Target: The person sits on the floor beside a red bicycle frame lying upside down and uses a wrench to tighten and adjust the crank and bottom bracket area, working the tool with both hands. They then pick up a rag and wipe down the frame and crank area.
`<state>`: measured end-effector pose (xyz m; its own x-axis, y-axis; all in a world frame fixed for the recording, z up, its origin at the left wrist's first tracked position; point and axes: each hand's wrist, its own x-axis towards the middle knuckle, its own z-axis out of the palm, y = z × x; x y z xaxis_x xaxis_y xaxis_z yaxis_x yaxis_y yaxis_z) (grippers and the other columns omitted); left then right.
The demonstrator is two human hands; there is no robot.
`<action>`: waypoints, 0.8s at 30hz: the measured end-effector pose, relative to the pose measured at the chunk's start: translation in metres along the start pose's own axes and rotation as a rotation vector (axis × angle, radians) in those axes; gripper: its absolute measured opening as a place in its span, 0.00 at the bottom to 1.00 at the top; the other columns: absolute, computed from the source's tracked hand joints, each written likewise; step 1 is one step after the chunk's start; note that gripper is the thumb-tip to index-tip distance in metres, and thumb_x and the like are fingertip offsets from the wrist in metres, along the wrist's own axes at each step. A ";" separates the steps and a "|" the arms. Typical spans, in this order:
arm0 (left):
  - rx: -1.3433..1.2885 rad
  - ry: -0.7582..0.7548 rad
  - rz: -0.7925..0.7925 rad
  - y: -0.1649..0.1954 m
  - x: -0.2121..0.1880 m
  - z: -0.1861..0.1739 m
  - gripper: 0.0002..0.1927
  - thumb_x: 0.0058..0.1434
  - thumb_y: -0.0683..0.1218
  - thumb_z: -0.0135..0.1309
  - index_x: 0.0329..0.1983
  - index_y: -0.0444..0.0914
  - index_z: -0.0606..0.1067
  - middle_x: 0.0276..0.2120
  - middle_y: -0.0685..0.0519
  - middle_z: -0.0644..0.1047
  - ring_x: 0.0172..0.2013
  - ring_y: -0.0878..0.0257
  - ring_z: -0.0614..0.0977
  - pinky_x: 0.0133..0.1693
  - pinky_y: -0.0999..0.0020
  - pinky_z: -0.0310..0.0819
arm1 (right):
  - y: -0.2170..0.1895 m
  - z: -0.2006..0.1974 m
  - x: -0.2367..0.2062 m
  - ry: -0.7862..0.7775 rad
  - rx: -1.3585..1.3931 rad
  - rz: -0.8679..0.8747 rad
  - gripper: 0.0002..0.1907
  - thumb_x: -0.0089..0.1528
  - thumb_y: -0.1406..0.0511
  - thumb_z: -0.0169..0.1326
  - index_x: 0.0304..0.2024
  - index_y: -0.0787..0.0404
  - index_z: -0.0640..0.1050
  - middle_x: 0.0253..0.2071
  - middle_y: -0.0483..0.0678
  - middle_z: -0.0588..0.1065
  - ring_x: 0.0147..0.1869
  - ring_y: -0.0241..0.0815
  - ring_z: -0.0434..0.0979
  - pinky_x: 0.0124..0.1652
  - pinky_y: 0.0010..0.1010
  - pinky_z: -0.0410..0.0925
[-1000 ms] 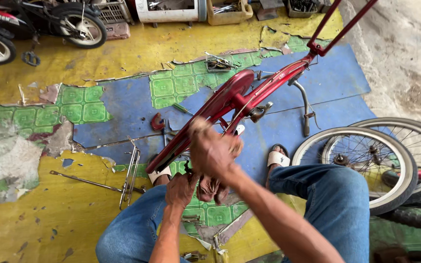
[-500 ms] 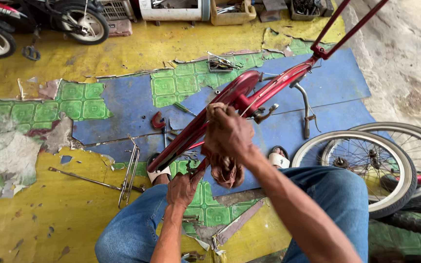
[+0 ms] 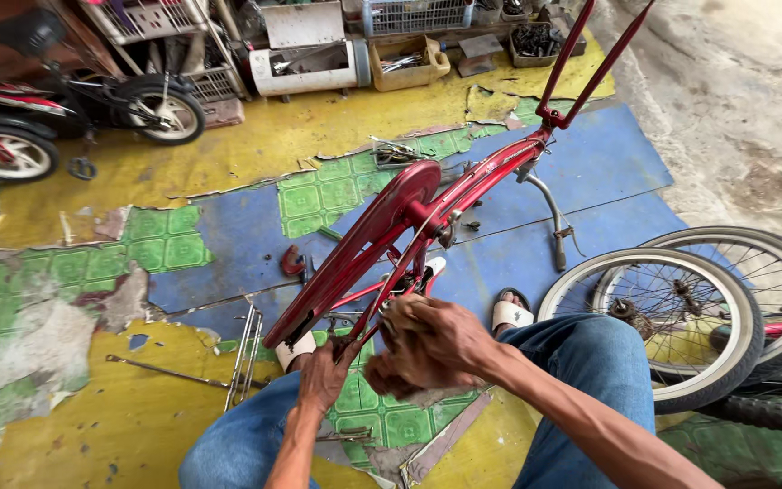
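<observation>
- Left hand [image 3: 323,376]: fingers curled around the lower end of the red bicycle frame [image 3: 463,195], gripping it where the tubes meet, just above the person's left knee.
- Right hand [image 3: 432,344]: fingers bent and closed over something small and dark at the same lower end of the frame; what it holds is hidden by the fingers and cannot be told.
- Red bicycle frame: stripped of its wheels, lying at a slant from the hands up and away to the right, its red chain guard [image 3: 359,249] running along the near side and its two fork blades [image 3: 590,54] pointing upward at the far end.
- Kickstand [image 3: 554,226]: grey bent metal rod hanging from the frame, between the frame and the wheels.
- Loose wheels [image 3: 681,312]: two spoked wheels with pale tyres lying overlapped on the floor, just beside the person's right knee.
- Sandal [image 3: 510,312]: white, on a foot between the frame and the wheels.
- Metal rods [image 3: 246,349]: thin, lying on the floor left of the left hand.
- Floor mat [image 3: 228,235]: worn, in blue, green and yellow patches, under everything.
- Small bicycles [image 3: 74,118]: parked at the far left, well apart.
</observation>
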<state>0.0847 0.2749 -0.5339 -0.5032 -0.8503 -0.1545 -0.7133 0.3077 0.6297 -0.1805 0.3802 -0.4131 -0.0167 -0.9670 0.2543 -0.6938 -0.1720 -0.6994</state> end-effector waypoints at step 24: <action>0.540 0.435 0.455 0.114 0.120 -0.074 0.04 0.65 0.40 0.55 0.39 0.34 0.79 0.35 0.42 0.82 0.37 0.41 0.81 0.45 0.50 0.74 | 0.119 0.027 -0.065 0.095 0.069 0.054 0.04 0.51 0.66 0.54 0.28 0.58 0.73 0.27 0.53 0.75 0.31 0.57 0.78 0.31 0.49 0.63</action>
<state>-0.0212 0.1767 -0.4241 -0.6446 -0.6483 0.4052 -0.6775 0.7300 0.0902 -0.2424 0.4174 -0.5309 -0.1233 -0.9536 0.2748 -0.6390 -0.1356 -0.7572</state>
